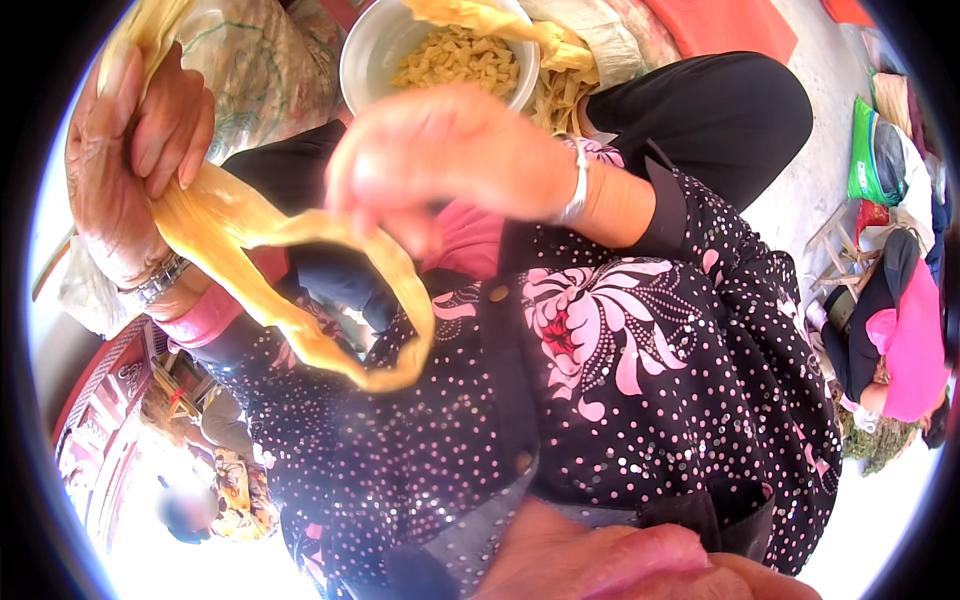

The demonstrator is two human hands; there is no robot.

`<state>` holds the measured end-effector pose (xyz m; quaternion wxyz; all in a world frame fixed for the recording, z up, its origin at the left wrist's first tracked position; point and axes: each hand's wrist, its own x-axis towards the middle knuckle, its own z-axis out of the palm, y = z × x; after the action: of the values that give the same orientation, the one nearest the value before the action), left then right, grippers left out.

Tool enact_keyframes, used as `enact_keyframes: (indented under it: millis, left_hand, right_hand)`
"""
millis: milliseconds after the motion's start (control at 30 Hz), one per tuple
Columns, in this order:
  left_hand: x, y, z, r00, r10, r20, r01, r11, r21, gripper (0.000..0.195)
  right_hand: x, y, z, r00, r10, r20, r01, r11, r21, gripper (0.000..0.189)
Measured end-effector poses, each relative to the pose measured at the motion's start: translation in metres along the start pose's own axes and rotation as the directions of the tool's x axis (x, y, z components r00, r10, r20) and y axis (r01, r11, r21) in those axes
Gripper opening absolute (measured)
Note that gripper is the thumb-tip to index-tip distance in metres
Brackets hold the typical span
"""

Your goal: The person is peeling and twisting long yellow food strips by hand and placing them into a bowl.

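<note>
My left hand, with a metal watch at its wrist, grips a soft, yellow, sheet-like strip that looks like tofu skin. Part of the strip rises past the fingers at the top left; the rest hangs in a loop before the patterned black shirt. At the top of that loop, my right hand has its fingertips closed on the strip; motion blurs them. It wears a silver bracelet. Beyond it, a metal bowl holds many small yellow pieces. A longer yellow piece lies across the bowl's rim, with more strips beside it.
A large woven sack stands left of the bowl, with a pale sack to its right. The knees in dark trousers flank the bowl. Another person in pink sits at the far right, near a wooden stool; another is at lower left.
</note>
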<state>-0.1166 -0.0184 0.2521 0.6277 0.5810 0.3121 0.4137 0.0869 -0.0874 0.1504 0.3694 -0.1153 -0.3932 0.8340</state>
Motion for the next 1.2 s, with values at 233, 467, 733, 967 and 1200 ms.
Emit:
enact_keyframes:
  millis: [233, 467, 733, 967, 1200]
  left_hand:
    - [0.004, 0.002, -0.017, 0.971, 0.118, 0.209, -0.120, 0.993, -0.003, 0.022]
    - [0.014, -0.005, -0.050, 0.986, 0.077, 0.150, -0.061, 0.992, -0.107, 0.037]
    - [0.023, -0.038, 0.020, 0.999, -0.009, -0.049, 0.013, 0.997, 0.076, 0.034]
    - [0.017, -0.052, 0.010, 0.974, -0.219, -0.056, 0.225, 0.917, 0.329, 0.033]
    - [0.021, -0.081, -0.005, 0.980, -0.196, -0.028, 0.197, 0.968, 0.155, 0.031]
  right_hand:
    - [0.001, -0.021, -0.090, 0.923, -0.246, -0.295, 0.372, 0.767, 0.523, 0.039]
    - [-0.011, -0.066, -0.128, 0.782, -0.455, -0.425, 0.585, 0.771, 0.252, 0.048]
    - [0.000, 0.002, -0.110, 0.995, 0.086, -0.057, -0.062, 0.941, 0.331, 0.058]
    - [0.009, -0.010, -0.154, 0.919, -0.175, -0.353, 0.303, 0.888, 0.347, 0.047]
    - [0.011, -0.050, -0.164, 0.842, -0.271, -0.467, 0.434, 0.854, 0.288, 0.043]
